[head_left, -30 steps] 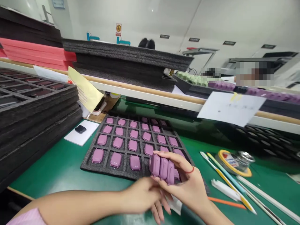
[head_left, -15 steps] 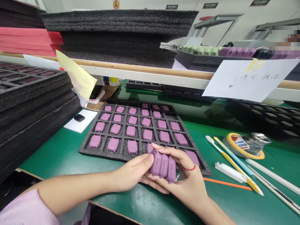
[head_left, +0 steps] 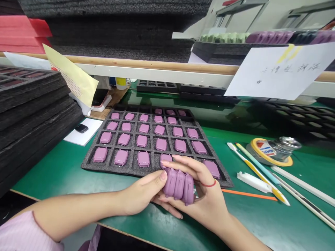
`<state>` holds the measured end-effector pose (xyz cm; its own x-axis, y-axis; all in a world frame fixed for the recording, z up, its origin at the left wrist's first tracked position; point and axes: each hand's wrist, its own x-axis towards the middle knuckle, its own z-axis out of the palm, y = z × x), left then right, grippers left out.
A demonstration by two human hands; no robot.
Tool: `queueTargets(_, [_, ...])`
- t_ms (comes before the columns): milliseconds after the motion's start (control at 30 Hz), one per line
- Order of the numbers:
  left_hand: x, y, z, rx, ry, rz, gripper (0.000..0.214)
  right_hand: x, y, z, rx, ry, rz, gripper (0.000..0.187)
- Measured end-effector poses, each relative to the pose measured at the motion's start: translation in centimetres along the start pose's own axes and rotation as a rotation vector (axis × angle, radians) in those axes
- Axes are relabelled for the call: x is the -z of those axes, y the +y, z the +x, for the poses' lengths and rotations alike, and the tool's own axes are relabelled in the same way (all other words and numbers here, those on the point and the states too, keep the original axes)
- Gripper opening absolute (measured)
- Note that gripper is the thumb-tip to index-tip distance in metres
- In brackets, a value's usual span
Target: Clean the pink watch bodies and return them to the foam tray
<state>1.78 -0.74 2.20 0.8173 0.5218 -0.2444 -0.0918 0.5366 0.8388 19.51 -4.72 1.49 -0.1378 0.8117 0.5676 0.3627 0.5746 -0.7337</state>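
Observation:
Both hands hold a short stack of purple watch cases (head_left: pixel 178 184) above the front edge of a black foam tray (head_left: pixel 86 161); three cases show, side by side on edge. My right hand (head_left: pixel 211 195), with a red string at the wrist, curls its fingers around the stack. The thumb of my left hand (head_left: pixel 142 195) presses on the stack's left case, and its other fingers reach underneath, partly hidden. Single purple cases, such as one at the front (head_left: pixel 143 159), lie in many tray pockets. My hands cover some of the front pockets.
A toothbrush (head_left: pixel 256 170), an orange strip (head_left: pixel 250 195) and a glass bottle (head_left: pixel 285 148) beside a yellow tape ring lie at right. Stacked foam trays (head_left: pixel 34 111) rise at left. A shelf edge (head_left: pixel 146 68) crosses above, with a paper note (head_left: pixel 280 73) hanging.
The view has tilted down slightly, so the bench and shelf appear higher and a little further left. Both hands keep the same hold on the watch cases.

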Motion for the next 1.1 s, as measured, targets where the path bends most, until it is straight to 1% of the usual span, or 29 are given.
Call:
queueTargets(133, [0.0,-0.1,0.0,-0.016,-0.015,-0.005,0.076,-0.1,0.0,0.0,0.021,0.009,-0.025,0.084])
queueTargets(300, [0.0,-0.1,0.0,-0.029,-0.019,-0.01,0.073,0.0,-0.2,0.1,0.05,0.022,-0.065,0.086])
queueTargets(400, [0.1,0.0,0.2,-0.061,-0.014,-0.017,0.07,0.0,-0.2,0.1,0.069,0.025,-0.083,0.086])
queueTargets(533, [0.2,0.7,0.4,-0.124,0.033,0.073,0.054,-0.3,0.0,0.0,0.104,-0.026,-0.106,0.08])
queueTargets(633, [0.1,1.3,0.4,-0.13,0.057,0.15,0.041,-0.4,0.1,-0.1,0.143,-0.091,-0.133,0.077])
queueTargets(733, [-0.2,1.7,0.1,-0.143,0.091,0.215,0.035,-0.5,0.0,-0.2,0.166,-0.127,-0.154,0.073])
queueTargets(800, [-0.3,1.7,-0.2,-0.159,0.122,0.249,0.034,-0.3,-0.1,-0.3,0.186,-0.144,-0.154,0.076])
queueTargets(867, [-0.3,1.7,-0.5,-0.199,0.162,0.311,0.04,0.0,-0.1,-0.3,0.149,-0.153,-0.102,0.086])
queueTargets(900, [-0.3,1.7,-0.6,-0.232,0.179,0.36,0.045,0.3,-0.1,-0.2,0.103,-0.143,-0.049,0.09])
queueTargets(933, [-0.2,1.7,-0.7,-0.274,0.191,0.419,0.048,0.5,0.1,-0.2,0.043,-0.12,0.018,0.089])
queueTargets(967, [-0.2,1.8,-0.7,-0.32,0.2,0.485,0.05,0.7,0.2,-0.1,-0.024,-0.081,0.091,0.083])
queueTargets(1033, [-0.1,1.8,-0.8,-0.412,0.203,0.602,0.048,1.0,0.7,0.2,-0.136,0.007,0.225,0.063])
queueTargets(1100, [0.0,1.8,-0.8,-0.484,0.192,0.675,0.046,1.0,1.2,0.5,-0.219,0.072,0.32,0.053])
